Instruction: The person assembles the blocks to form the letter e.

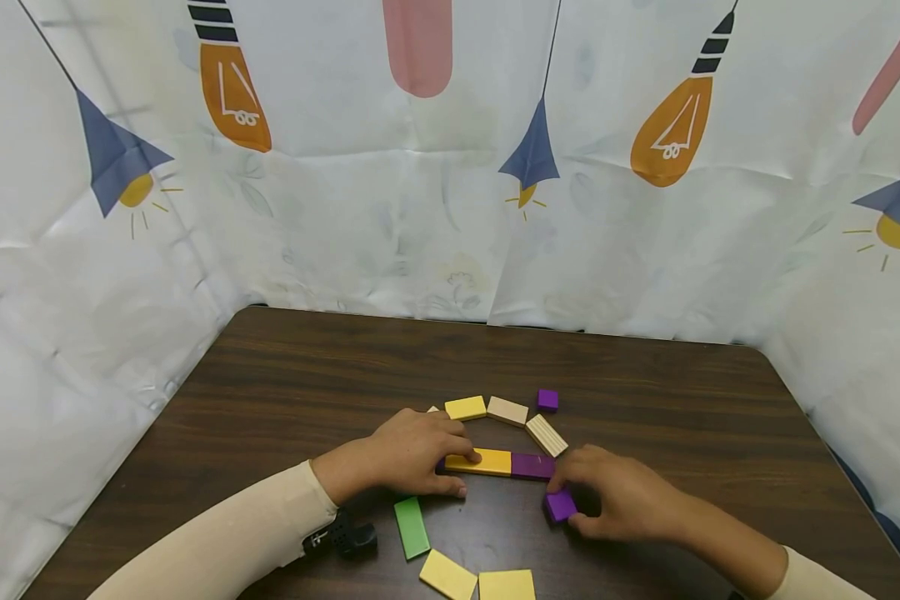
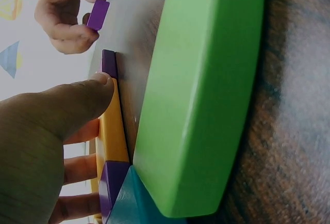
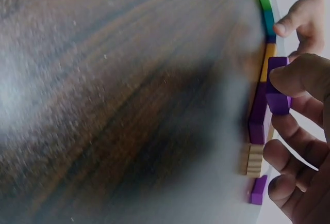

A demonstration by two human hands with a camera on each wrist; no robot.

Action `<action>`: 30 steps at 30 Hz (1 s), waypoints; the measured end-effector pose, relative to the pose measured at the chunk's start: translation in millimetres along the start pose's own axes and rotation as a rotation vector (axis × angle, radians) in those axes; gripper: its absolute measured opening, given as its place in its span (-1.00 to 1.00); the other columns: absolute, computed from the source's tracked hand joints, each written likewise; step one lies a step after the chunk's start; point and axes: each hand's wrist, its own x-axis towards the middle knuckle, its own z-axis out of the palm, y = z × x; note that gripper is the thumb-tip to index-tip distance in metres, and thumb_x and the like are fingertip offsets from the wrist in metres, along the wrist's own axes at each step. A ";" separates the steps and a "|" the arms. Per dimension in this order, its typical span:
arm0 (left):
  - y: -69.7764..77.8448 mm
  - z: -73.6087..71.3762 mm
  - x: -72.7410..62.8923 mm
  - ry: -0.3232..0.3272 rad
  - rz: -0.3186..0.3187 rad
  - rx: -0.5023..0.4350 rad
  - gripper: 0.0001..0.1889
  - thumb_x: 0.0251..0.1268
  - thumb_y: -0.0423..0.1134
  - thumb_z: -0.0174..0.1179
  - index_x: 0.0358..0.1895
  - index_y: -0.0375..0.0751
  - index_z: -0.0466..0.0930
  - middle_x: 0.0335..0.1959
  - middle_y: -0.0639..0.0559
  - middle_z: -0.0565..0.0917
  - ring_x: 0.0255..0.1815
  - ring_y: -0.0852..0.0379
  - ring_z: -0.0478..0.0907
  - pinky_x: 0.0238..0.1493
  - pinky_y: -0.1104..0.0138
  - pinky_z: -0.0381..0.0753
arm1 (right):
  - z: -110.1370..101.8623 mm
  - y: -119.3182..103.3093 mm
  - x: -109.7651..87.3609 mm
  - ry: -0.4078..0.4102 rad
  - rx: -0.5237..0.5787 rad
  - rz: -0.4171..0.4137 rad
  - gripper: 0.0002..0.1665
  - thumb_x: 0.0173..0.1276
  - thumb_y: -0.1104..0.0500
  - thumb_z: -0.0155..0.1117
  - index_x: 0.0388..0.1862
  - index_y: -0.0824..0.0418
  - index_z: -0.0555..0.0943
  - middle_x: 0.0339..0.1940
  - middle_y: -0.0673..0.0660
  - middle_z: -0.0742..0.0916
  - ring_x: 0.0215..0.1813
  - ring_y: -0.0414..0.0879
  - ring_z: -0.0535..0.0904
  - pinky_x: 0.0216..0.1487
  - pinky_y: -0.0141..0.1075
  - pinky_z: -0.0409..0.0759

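Note:
Between thumb and fingertips, my right hand (image 1: 630, 497) pinches a small purple block (image 1: 561, 506), just in front of the right end of a straight row. That row holds an orange block (image 1: 493, 462) and a dark purple block (image 1: 532, 467) end to end. My left hand (image 1: 412, 454) rests over the row's left part, its fingers fairly straight and touching the orange block. It hides some pieces in the head view. The left wrist view shows a second purple piece (image 2: 110, 180) and a teal block (image 2: 135, 203) there, beside a green block (image 2: 198, 95).
Behind the row curve a yellow block (image 1: 465, 407), a beige block (image 1: 507, 411) and a ridged wooden block (image 1: 547, 435). Another small purple block (image 1: 547, 400) stands apart behind them. Two pale yellow blocks (image 1: 447, 575) (image 1: 507, 585) lie near the front of the brown table (image 1: 330, 367).

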 end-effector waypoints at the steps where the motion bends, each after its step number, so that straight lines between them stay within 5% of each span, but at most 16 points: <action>1: 0.2 -0.2 -0.2 0.000 0.000 0.001 -0.58 0.34 0.35 0.21 0.13 0.33 0.68 -0.08 0.35 0.58 -0.10 0.34 0.50 -0.37 0.39 0.47 | 0.9 -0.7 -0.1 -0.006 0.005 -0.007 -0.53 0.12 0.12 0.58 0.00 -0.18 0.65 0.01 -0.25 0.64 0.06 -0.24 0.56 -0.06 -0.20 0.65; 17: 0.4 0.3 -0.2 -0.004 -0.005 -0.003 -0.59 0.34 0.34 0.22 0.13 0.33 0.68 -0.09 0.36 0.58 -0.12 0.35 0.48 -0.37 0.39 0.45 | 11.8 -9.3 -3.4 -0.036 0.021 -0.111 -0.54 0.11 0.07 0.60 -0.01 -0.21 0.65 -0.04 -0.27 0.61 0.00 -0.31 0.52 -0.16 -0.31 0.60; 30: 0.6 0.6 -0.2 -0.008 -0.007 -0.002 -0.58 0.34 0.35 0.21 0.14 0.33 0.68 -0.07 0.36 0.59 -0.09 0.34 0.50 -0.35 0.38 0.48 | 14.4 -16.3 -3.5 -0.132 0.085 -0.115 -0.58 0.17 0.05 0.57 0.01 -0.22 0.68 -0.03 -0.31 0.59 0.01 -0.36 0.49 -0.12 -0.36 0.56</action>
